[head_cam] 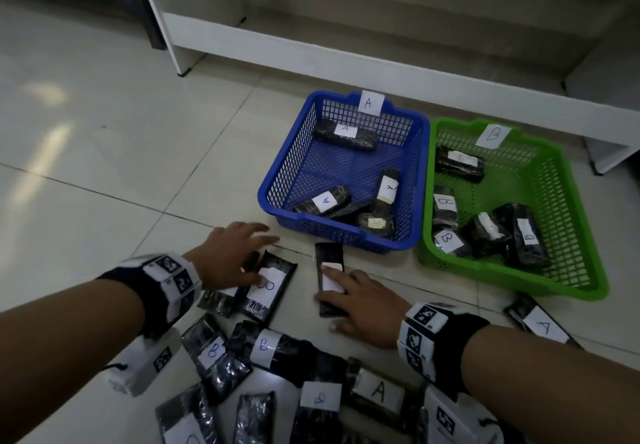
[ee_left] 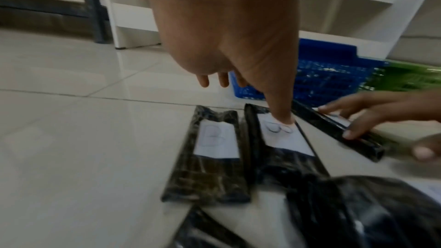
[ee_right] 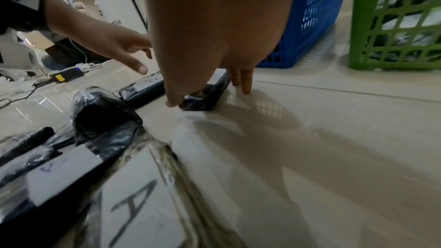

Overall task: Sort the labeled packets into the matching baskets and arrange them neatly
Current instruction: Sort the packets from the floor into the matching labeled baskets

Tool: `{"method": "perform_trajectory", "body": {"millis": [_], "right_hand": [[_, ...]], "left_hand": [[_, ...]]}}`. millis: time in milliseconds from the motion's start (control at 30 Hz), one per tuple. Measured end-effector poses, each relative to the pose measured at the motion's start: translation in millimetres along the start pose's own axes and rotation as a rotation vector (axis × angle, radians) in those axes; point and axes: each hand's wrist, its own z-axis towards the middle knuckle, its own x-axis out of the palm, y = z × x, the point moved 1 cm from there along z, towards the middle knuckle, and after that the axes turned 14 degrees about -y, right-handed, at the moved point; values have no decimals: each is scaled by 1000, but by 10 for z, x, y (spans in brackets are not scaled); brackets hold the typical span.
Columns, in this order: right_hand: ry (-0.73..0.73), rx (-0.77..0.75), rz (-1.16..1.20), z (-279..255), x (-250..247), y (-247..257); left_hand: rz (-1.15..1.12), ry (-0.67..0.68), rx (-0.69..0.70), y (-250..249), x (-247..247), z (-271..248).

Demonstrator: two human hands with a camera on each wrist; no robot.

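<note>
A blue basket point(head_cam: 277, 180) tagged A and a green basket point(head_cam: 429, 246) tagged B stand side by side on the tiled floor, each holding several black packets. My left hand point(head_cam: 242, 253) is spread over a packet labelled B point(head_cam: 268, 284). Its thumb point(ee_left: 281, 118) touches that packet's white label and the other fingers point(ee_left: 203, 80) stay straight above the floor. My right hand point(head_cam: 341, 296) lies over another black packet point(head_cam: 329, 256) just in front of the blue basket. Its index finger rests on the label, which hides the letter. The thumb point(ee_right: 174, 101) is at the packet's near end.
Several more packets labelled A point(head_cam: 377, 391) and B point(head_cam: 211, 353) lie heaped on the floor near me, and one A packet point(head_cam: 540, 326) lies in front of the green basket. A white shelf unit point(head_cam: 346, 45) stands behind the baskets. Cables and a power adapter point(ee_right: 64, 76) lie far left.
</note>
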Motion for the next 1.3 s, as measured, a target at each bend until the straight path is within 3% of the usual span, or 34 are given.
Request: {"method": "perform_trajectory", "body": {"millis": [133, 233, 333, 633, 733, 867, 1067, 1200, 1300], "right_hand": [[-41, 23, -34, -97, -71, 52], [-60, 92, 11, -217, -102, 48], [-107, 132, 24, -344, -193, 4], [-247, 88, -183, -703, -554, -229], [-306, 115, -148, -962, -756, -370], [-428, 204, -104, -1274, -959, -600], [-685, 621, -41, -1617, -1184, -1157], [-712, 852, 83, -1824, -1262, -1458], [-592, 879, 121, -1921, -1225, -1604]], "left_hand": [[95, 218, 90, -293, 118, 3], [71, 224, 39, -447, 41, 63], [-126, 210, -15, -563, -79, 106], [-455, 314, 28, -1070, -465, 289], [-577, 201, 29, -1311, -712, 415], [-843, -2, -88, -1590, -949, 581], [-1119, -293, -299, -2176, -1026, 1039], [-1090, -383, -328, -2455, -884, 1363], [-1051, -462, -336, -2589, -765, 1623]]}}
